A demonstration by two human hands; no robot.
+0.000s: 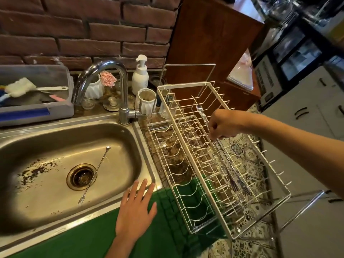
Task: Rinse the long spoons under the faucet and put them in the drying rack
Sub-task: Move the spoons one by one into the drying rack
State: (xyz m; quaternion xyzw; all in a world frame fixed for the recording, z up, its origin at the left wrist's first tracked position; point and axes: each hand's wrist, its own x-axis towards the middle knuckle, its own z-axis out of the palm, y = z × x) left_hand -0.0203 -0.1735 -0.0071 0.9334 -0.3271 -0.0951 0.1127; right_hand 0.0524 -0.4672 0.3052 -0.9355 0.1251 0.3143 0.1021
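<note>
Over the white wire drying rack (219, 151), the right hand (223, 125) is curled into a pinch around the twisted metal stem of a long spoon (203, 118), its small oval bowl pointing up and away, with more slim shiny utensils (234, 175) lying lengthwise on the rack's upper grid just below. Meanwhile the left hand (136, 211) is spread flat and empty, fingers together, palm down at the front right corner of the stainless sink (119, 142). Another long spoon (95, 174) lies diagonally in the speckled basin, crossing the edge of the brass-ringed round drain (81, 176), below the curved chrome faucet (104, 81).
</note>
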